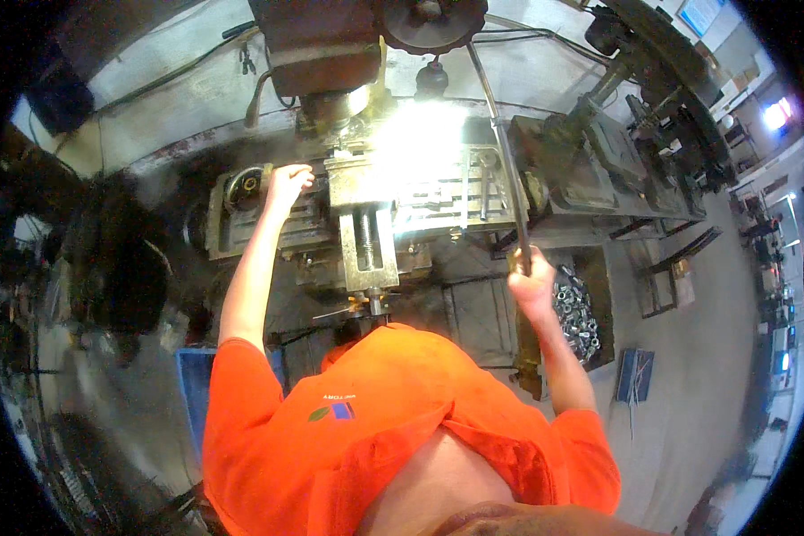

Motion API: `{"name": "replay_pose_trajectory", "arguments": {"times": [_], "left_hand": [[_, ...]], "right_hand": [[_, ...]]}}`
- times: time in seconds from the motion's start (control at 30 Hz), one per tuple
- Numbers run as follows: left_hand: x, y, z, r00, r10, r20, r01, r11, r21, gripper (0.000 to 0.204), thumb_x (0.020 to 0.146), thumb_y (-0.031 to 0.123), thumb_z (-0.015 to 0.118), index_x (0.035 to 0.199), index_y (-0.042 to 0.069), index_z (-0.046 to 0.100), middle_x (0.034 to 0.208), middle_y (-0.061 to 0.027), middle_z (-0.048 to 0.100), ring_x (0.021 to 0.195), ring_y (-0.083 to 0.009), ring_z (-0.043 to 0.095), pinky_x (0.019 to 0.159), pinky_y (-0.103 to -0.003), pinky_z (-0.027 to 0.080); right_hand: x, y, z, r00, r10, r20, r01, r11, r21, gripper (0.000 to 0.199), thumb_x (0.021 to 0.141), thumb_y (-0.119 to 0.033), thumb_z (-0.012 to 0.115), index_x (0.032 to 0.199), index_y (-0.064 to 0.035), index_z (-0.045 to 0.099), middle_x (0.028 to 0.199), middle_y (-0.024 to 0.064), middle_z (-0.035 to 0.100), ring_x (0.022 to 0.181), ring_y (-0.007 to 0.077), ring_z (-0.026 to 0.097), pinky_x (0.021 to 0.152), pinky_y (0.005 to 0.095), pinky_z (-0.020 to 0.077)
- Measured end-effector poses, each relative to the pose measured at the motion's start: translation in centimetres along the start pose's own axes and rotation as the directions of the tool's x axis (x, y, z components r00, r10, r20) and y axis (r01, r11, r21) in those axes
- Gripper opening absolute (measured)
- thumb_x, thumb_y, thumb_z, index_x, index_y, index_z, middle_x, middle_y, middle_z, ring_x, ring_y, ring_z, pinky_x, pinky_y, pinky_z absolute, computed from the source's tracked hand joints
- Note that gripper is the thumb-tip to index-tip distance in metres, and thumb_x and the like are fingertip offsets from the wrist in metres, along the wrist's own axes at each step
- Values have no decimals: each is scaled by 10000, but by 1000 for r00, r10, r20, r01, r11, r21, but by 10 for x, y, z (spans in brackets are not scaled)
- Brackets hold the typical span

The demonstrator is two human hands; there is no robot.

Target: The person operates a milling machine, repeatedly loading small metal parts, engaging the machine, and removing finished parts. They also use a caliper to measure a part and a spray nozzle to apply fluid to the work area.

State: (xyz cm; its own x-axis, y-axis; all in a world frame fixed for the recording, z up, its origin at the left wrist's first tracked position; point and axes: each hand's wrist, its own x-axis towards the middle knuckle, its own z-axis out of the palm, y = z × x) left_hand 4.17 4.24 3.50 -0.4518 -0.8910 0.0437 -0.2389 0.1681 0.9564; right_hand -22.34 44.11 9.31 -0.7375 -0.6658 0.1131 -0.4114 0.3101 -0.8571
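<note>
Nearest, a lever (512, 179) is gripped by the right hand (533, 286), fingers wrapped round it, near piled metal parts (576, 320); how many are done or left cannot be told. Farther off, the left hand (288, 188) is held just beside the vise (357, 185), fingers loosely curled, any contents unclear. Whether anything is clamped there cannot be seen; the table (241, 236) is partly whited out by glare.

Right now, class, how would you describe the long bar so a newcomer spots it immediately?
Find the brightly lit, slotted metal table. By its right end, a long dark bar slants down to the right hand. Its lower end is gripped, unlike the shorter dark tool on the table.
</note>
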Motion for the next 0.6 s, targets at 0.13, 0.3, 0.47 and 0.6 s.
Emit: {"name": "replay_pose_trajectory", "arguments": {"times": [0.13,0.3,0.47,0.6], "left_hand": [[27,-10,18,997,65,-31,-63,997,48,229,803,170,611,923,-17,666,758,-38,658,670,-99,563,607,-248,436],[32,-12,21,996,-92,-19,85,966,-242,191,773,157,641,866,-7,676,710,-7,621,634,-78,529,564,-230,398],[62,-29,31,938,-280,206,340,864,-372,217,741,243,666,870,70,655,748,-12,621,658,-134,551,542,-280,377],[53,-6,41,941,-279,192,336,838,-431,198,727,219,658,862,74,650,785,-47,629,748,-167,560,635,-345,387]], "right_hand": [[-33,-74,-64,999,7,40,-1,991,-133,374,635,69,487,983,-32,583,660,-38,486,597,53,447,528,199,364],[-64,-150,-126,928,-194,-318,171,980,-99,505,662,63,471,1161,19,535,1001,147,621,918,226,598,763,319,497],[-108,-153,-203,184,-860,-476,689,459,-562,453,744,-185,459,1100,87,525,1044,240,583,915,339,583,696,361,505],[-123,-113,-187,442,-630,-639,522,760,-388,463,703,-207,511,1025,123,544,980,239,594,863,318,587,727,361,477]]}}
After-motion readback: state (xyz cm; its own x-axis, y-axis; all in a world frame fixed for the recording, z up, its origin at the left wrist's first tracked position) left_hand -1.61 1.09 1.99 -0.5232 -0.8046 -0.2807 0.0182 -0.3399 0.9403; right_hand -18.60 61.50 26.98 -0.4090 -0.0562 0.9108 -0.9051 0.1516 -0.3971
